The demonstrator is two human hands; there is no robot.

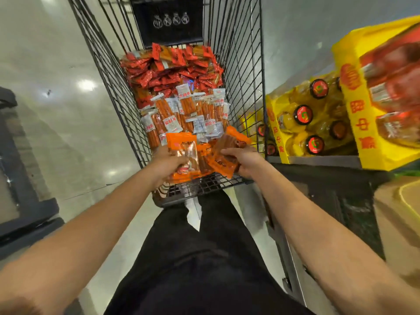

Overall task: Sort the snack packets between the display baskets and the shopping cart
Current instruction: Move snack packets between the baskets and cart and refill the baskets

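A black wire shopping cart [241, 71] stands in front of me, filled with snack packets. Red packets [172, 69] are piled at its far end, and white-labelled packets of orange sticks [186, 112] lie in the middle. My left hand [167, 163] grips an orange packet [181, 153] over the near end of the cart. My right hand [244, 159] grips another orange packet [227, 151], tilted, close to the cart's right wall. More orange packets lie between the two hands.
To the right of the cart stands a dark shelf [318, 162] bearing yellow display boxes [368, 142] with bottles of oil [304, 114] and red wrapped goods. A dark fixture [25, 201] is at the left. Shiny floor [68, 123] lies between it and the cart.
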